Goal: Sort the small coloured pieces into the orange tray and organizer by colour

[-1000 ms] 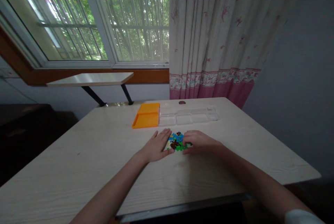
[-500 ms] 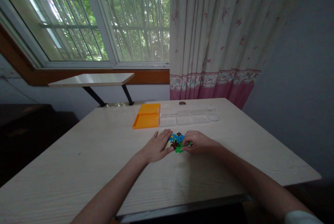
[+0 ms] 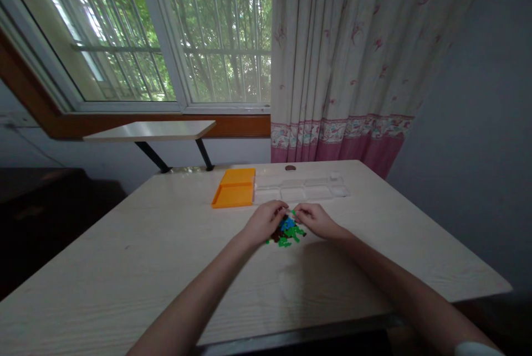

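Small blue, green and dark brown pieces (image 3: 287,230) lie in a loose pile on the pale wooden table (image 3: 174,267). My left hand (image 3: 268,220) is at the pile's upper left edge, fingers curled and pressed together; what they hold, if anything, is too small to name. Just right of it, my right hand (image 3: 313,218) pinches at a small green piece (image 3: 293,212) above the pile. The two hands' fingertips are close to each other. My left hand hides part of the pile.
Behind the hands are an open orange case (image 3: 235,195) and a clear compartment tray (image 3: 293,194). A dark round object (image 3: 290,168) lies by the table's back edge. A raised shelf (image 3: 153,130) stands at the back left.
My left hand has lifted off flat and curled its fingers at the pile's upper edge. My right hand has moved up slightly, from the pile's right side. More green pieces are now visible.
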Demonstrator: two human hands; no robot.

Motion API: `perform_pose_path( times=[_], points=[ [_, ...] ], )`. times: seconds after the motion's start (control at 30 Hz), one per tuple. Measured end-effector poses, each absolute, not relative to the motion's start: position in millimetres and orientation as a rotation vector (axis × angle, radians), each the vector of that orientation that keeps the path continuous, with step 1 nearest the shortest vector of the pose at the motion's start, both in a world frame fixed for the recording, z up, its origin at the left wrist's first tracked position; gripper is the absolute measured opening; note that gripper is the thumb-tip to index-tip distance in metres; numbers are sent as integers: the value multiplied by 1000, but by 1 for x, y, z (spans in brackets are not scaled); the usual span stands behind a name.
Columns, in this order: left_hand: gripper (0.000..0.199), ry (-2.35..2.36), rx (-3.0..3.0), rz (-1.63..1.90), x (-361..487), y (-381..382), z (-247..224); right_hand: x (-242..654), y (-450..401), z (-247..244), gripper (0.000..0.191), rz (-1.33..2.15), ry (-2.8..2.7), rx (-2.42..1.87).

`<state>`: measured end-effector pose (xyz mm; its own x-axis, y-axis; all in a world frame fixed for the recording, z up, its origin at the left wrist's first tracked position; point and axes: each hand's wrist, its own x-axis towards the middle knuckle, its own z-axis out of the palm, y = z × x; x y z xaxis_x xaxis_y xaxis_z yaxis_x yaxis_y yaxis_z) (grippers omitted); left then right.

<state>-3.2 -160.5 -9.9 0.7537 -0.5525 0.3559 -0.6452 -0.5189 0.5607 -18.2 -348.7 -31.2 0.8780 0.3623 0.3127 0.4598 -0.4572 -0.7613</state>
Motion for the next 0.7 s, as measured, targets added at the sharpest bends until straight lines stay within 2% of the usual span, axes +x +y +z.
perform_pose_path(
  times=[0.3, 0.7],
  points=[
    [26, -762, 2055, 154, -20, -157, -17, -28, -339, -23, 23, -250, -783, -2449],
    [24, -680, 1868, 7, -18, -160, -25, -27, -337, -22, 24, -468, -830, -2508]
  ],
)
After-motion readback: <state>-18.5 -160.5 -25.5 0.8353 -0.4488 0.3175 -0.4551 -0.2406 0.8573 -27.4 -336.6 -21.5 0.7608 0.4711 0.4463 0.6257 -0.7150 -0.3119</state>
